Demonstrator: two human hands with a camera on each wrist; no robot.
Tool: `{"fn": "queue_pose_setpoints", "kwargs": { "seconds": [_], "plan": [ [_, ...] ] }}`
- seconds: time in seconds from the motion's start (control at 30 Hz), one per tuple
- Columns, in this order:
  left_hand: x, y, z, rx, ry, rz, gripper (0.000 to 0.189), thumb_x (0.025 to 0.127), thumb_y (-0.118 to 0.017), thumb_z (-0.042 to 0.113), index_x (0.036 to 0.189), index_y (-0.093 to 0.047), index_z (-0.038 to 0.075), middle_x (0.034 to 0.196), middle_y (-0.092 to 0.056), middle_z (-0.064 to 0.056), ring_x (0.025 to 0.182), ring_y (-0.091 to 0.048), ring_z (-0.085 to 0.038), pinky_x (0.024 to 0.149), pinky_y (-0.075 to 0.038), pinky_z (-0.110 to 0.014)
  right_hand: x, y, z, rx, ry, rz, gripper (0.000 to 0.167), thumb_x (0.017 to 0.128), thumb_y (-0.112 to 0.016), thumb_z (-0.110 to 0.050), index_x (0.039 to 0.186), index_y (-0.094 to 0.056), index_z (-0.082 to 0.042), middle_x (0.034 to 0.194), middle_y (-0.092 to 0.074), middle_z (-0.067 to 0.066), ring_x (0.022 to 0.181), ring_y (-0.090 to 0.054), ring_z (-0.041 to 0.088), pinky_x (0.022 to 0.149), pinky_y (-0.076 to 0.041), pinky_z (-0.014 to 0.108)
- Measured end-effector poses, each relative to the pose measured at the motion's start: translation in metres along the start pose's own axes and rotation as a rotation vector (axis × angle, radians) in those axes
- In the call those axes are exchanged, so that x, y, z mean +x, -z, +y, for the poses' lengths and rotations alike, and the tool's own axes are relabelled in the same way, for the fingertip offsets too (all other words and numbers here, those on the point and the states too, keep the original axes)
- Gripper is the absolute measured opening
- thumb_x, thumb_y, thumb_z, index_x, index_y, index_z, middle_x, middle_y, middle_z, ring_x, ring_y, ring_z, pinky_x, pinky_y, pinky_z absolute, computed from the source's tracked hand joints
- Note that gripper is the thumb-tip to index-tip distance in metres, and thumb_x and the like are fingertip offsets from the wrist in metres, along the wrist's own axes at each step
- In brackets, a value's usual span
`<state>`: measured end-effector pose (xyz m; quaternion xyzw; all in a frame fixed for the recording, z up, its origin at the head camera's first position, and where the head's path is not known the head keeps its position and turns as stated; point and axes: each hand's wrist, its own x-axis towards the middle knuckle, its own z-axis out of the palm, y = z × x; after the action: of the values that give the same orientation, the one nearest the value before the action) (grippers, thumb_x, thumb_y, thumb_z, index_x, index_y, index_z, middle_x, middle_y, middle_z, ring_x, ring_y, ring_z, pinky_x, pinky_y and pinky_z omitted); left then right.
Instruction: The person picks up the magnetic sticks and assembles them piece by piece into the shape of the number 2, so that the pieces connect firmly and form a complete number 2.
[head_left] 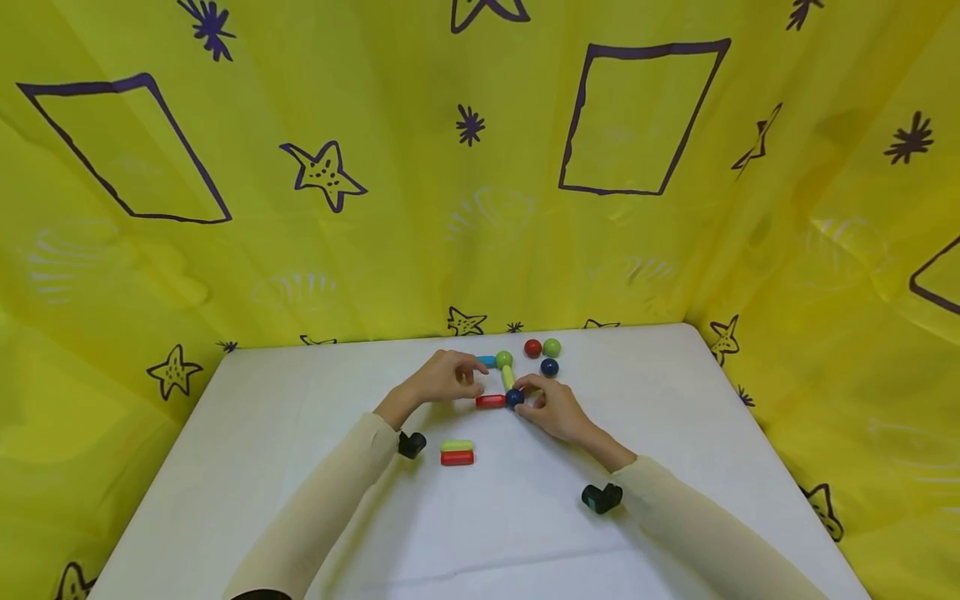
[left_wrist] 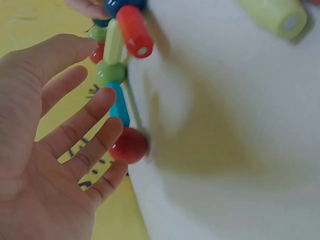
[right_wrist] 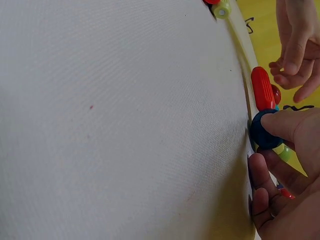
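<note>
My right hand [head_left: 555,410] pinches a dark blue ball [head_left: 514,398] between thumb and fingers. A red rod [head_left: 491,402] joins that ball on its left, and a yellow-green rod [head_left: 507,377] runs back from it to a green ball [head_left: 504,360]. From the green ball a light blue rod [head_left: 487,361] leads left to a red ball [left_wrist: 130,146], which the left hand hides in the head view. My left hand [head_left: 446,379] hovers beside these joined pieces with relaxed, spread fingers, and its palm [left_wrist: 50,190] holds nothing.
Behind the right hand lie a loose red ball [head_left: 532,348], green ball [head_left: 552,347] and dark blue ball [head_left: 549,367]. Nearer the front, a yellow-green rod [head_left: 457,446] and a red rod [head_left: 457,458] lie side by side. Yellow patterned curtain [head_left: 405,250] borders the white table [head_left: 525,533].
</note>
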<state>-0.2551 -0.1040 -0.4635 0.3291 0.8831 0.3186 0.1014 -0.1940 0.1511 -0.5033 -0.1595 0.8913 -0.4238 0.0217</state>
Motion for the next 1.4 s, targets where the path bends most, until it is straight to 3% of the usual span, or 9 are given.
{"fn": "queue_pose_setpoints", "kwargs": {
  "seconds": [0.23, 0.43, 0.67, 0.87, 1.13, 1.4],
  "plan": [
    [-0.006, 0.011, 0.0, -0.017, 0.021, 0.064, 0.04, 0.091, -0.08, 0.03, 0.12, -0.073, 0.003, 0.089, -0.068, -0.001, 0.082, -0.058, -0.016, 0.078, -0.05, -0.031, 0.0, 0.001, -0.001, -0.006, -0.018, -0.018, 0.03, 0.091, -0.078, -0.011, 0.12, -0.069, -0.011, 0.108, -0.073, 0.007, 0.075, -0.054, 0.016, 0.068, -0.047, 0.027],
    [0.001, 0.011, -0.005, -0.023, 0.03, 0.102, 0.04, 0.092, -0.08, 0.028, 0.121, -0.071, 0.002, 0.088, -0.069, -0.002, 0.081, -0.06, -0.019, 0.076, -0.052, -0.031, 0.0, 0.001, 0.0, -0.007, -0.021, -0.018, 0.03, 0.091, -0.079, -0.011, 0.12, -0.069, -0.012, 0.108, -0.073, 0.006, 0.074, -0.054, 0.015, 0.066, -0.047, 0.026],
    [0.027, 0.009, -0.003, 0.005, 0.074, 0.161, 0.042, 0.092, -0.079, 0.029, 0.125, -0.071, 0.005, 0.099, -0.072, -0.009, 0.084, -0.062, -0.022, 0.071, -0.052, -0.031, -0.002, 0.001, 0.001, 0.004, -0.032, -0.017, 0.03, 0.091, -0.078, -0.011, 0.12, -0.069, -0.013, 0.109, -0.072, 0.006, 0.074, -0.054, 0.015, 0.068, -0.047, 0.027],
    [0.055, 0.003, 0.002, 0.079, 0.077, 0.181, 0.042, 0.093, -0.077, 0.032, 0.127, -0.071, 0.007, 0.105, -0.072, -0.01, 0.088, -0.063, -0.023, 0.076, -0.051, -0.035, -0.002, 0.0, 0.002, 0.001, -0.026, -0.01, 0.03, 0.091, -0.078, -0.011, 0.12, -0.069, -0.013, 0.109, -0.073, 0.005, 0.073, -0.054, 0.013, 0.067, -0.046, 0.026],
    [0.091, -0.013, 0.014, 0.089, 0.067, 0.148, 0.041, 0.092, -0.079, 0.027, 0.126, -0.072, 0.007, 0.112, -0.073, -0.014, 0.098, -0.066, -0.026, 0.087, -0.052, -0.042, -0.001, 0.001, 0.006, 0.019, 0.004, -0.01, 0.03, 0.091, -0.079, -0.011, 0.12, -0.069, -0.013, 0.108, -0.074, 0.007, 0.071, -0.055, 0.013, 0.066, -0.047, 0.025],
    [0.107, -0.029, 0.023, 0.158, 0.108, 0.095, 0.04, 0.092, -0.08, 0.03, 0.128, -0.072, 0.015, 0.116, -0.073, -0.009, 0.105, -0.065, -0.024, 0.091, -0.051, -0.04, -0.002, 0.002, 0.007, 0.017, 0.033, -0.013, 0.03, 0.091, -0.078, -0.01, 0.12, -0.069, -0.012, 0.108, -0.074, 0.008, 0.07, -0.056, 0.011, 0.066, -0.047, 0.025]
  ]
}}
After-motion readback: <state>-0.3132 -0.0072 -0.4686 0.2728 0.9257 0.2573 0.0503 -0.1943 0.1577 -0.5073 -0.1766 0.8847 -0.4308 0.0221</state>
